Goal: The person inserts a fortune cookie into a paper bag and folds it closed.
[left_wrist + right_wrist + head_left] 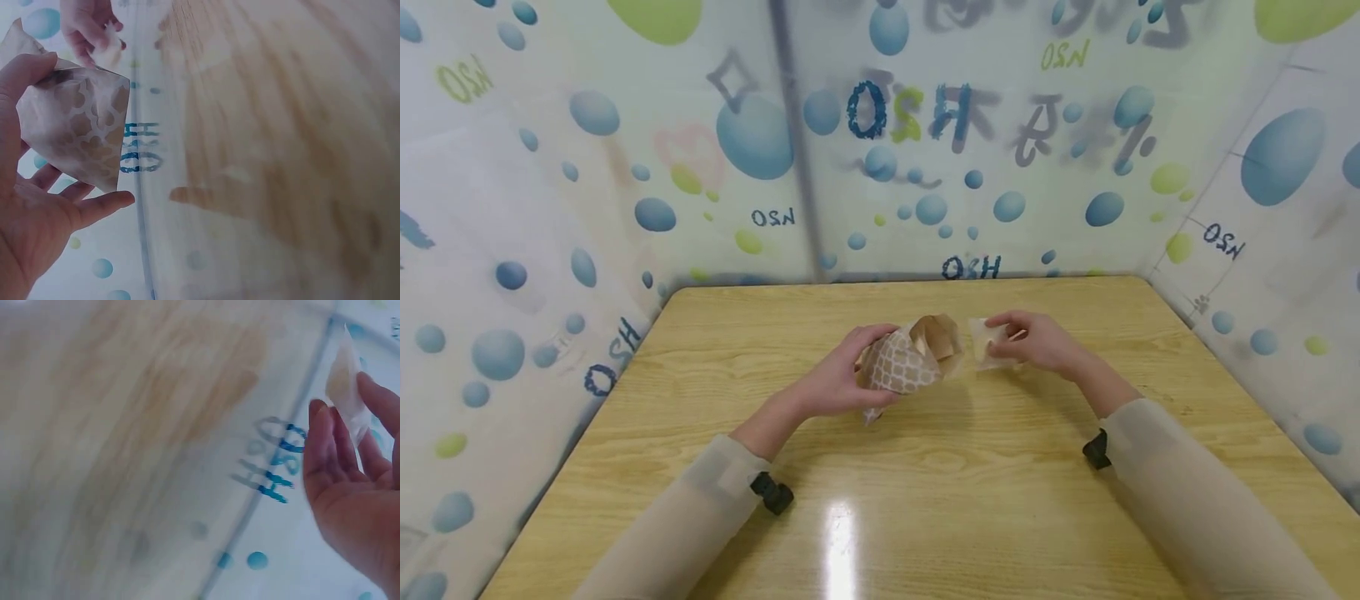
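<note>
- Across the lower half of the head view runs the bench (970,500), glossy enough to throw a bright glare at 6 o'clock; anything dropped could well skid on that finish.
- Near the middle, the paper bag (906,367) is tilted, folks, mouth (938,337) gaping toward 2 o'clock, narrow corner toward 7. At that slant it might spill whatever it holds, and how much is inside we can't tell.
- At the bag's 9 o'clock, the left hand (823,387) has it gripped, fingers over the top, thumb beneath. Squeeze harder and that thin paper could crumple and narrow the mouth; ease off and it could slip.
- Out at 3 o'clock, the right hand (1037,343) pinches the small pale packet (988,346) between thumb and fingers. Light hold, it seems, so a knock against the bag could jar it loose.
- Smallest of all, that packet sits just beside the mouth, yet apart from it. Its thin-looking wrapping could snag on the paper edge, or tear if tugged.
</note>
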{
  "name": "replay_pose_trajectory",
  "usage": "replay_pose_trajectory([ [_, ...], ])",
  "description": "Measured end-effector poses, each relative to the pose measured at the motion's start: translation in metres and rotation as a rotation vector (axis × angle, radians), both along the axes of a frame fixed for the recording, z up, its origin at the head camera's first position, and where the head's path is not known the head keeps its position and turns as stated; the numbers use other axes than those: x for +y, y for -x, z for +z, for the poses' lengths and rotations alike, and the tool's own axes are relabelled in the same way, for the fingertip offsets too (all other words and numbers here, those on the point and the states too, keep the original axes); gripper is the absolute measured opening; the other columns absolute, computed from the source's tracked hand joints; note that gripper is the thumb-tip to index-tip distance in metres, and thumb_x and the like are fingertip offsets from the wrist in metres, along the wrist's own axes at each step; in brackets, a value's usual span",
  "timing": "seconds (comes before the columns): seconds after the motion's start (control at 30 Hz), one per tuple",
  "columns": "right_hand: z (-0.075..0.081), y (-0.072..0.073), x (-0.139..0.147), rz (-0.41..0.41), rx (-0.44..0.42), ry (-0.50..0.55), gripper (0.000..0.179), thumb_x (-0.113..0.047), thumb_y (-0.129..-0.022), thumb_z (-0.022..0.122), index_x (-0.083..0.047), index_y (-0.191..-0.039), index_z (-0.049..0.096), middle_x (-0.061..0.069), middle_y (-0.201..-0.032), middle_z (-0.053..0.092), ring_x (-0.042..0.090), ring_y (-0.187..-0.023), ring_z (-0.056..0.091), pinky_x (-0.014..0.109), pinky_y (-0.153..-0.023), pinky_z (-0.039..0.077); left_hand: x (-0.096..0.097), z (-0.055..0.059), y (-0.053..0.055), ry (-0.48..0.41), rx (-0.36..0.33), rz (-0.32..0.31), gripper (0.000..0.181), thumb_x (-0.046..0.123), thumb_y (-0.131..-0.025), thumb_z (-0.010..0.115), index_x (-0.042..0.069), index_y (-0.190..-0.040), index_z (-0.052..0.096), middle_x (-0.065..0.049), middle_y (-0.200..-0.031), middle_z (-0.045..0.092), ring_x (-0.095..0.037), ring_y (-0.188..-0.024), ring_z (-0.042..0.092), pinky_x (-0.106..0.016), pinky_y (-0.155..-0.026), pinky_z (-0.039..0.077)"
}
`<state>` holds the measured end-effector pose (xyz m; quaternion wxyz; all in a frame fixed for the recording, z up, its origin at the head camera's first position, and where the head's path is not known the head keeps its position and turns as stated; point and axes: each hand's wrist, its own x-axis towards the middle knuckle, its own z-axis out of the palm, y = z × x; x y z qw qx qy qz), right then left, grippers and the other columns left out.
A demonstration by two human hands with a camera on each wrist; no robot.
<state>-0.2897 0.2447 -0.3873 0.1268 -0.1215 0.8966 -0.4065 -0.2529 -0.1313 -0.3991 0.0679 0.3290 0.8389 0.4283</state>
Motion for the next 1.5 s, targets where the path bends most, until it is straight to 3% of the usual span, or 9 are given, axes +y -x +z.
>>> replay_pose_trajectory([
  [0.17, 0.014, -0.017, 0.004, -0.012, 0.028, 0.09, 0.06, -0.032, -0.104, 0.079, -0.012, -0.156, 0.058, 0.015, -0.128, 0.057, 0.023, -0.109, 0.07, 0.038, -0.09, 0.062, 0.001, 0.001, 0.0, 0.0, 0.002, 0.0, 0.095, 0.024, -0.089, 0.091, 0.019, -0.168, 0.037, -0.013, -0.163, 0.043, -0.034, -0.148, 0.046, -0.069, -0.113, 0.05],
  [0.37, 0.033, -0.038, 0.005, -0.037, 0.064, 0.097, 0.06, -0.037, -0.103, 0.079, -0.017, -0.156, 0.06, 0.013, -0.13, 0.058, 0.019, -0.107, 0.069, 0.033, -0.088, 0.061, 0.003, 0.002, -0.001, -0.005, 0.016, -0.005, 0.095, 0.022, -0.089, 0.091, 0.017, -0.168, 0.038, -0.013, -0.161, 0.045, -0.033, -0.145, 0.048, -0.06, -0.107, 0.056],
  [0.5, 0.046, -0.049, 0.006, -0.029, 0.086, 0.12, 0.054, -0.039, -0.107, 0.073, -0.019, -0.156, 0.06, 0.013, -0.132, 0.061, 0.018, -0.105, 0.07, 0.029, -0.086, 0.061, 0.003, 0.001, -0.001, -0.005, 0.019, -0.007, 0.095, 0.021, -0.088, 0.092, 0.016, -0.167, 0.038, -0.014, -0.161, 0.045, -0.033, -0.145, 0.047, -0.059, -0.112, 0.053],
  [0.63, 0.056, -0.057, 0.003, 0.007, 0.113, 0.174, 0.048, -0.03, -0.111, 0.068, -0.016, -0.156, 0.061, 0.013, -0.129, 0.063, 0.015, -0.1, 0.069, 0.027, -0.084, 0.061, 0.003, 0.0, 0.0, -0.006, 0.015, -0.002, 0.095, 0.02, -0.088, 0.092, 0.016, -0.167, 0.039, -0.014, -0.162, 0.044, -0.033, -0.147, 0.046, -0.06, -0.116, 0.05],
  [0.87, 0.066, -0.06, -0.013, 0.098, 0.083, 0.234, 0.05, -0.018, -0.104, 0.078, -0.009, -0.15, 0.061, 0.012, -0.117, 0.071, 0.016, -0.093, 0.072, 0.029, -0.079, 0.063, 0.003, 0.0, 0.0, -0.001, 0.034, -0.005, 0.095, 0.02, -0.088, 0.092, 0.014, -0.167, 0.04, -0.015, -0.161, 0.046, -0.034, -0.146, 0.047, -0.062, -0.121, 0.045],
  [1.23, 0.071, -0.055, -0.032, 0.182, 0.142, 0.076, 0.045, -0.024, -0.104, 0.078, -0.014, -0.146, 0.069, 0.009, -0.112, 0.072, 0.019, -0.081, 0.063, 0.03, -0.068, 0.055, 0.006, -0.001, 0.0, 0.014, 0.042, -0.014, 0.096, 0.021, -0.087, 0.093, 0.018, -0.168, 0.04, -0.013, -0.161, 0.046, -0.034, -0.147, 0.046, -0.063, -0.122, 0.043],
  [1.5, 0.073, -0.053, -0.04, 0.193, 0.14, 0.076, 0.047, -0.024, -0.104, 0.077, -0.01, -0.149, 0.067, 0.011, -0.112, 0.072, 0.017, -0.081, 0.06, 0.029, -0.067, 0.052, 0.009, 0.0, -0.001, 0.03, -0.004, -0.027, 0.097, 0.022, -0.088, 0.093, 0.026, -0.168, 0.039, -0.009, -0.162, 0.044, -0.031, -0.148, 0.044, -0.061, -0.113, 0.052],
])
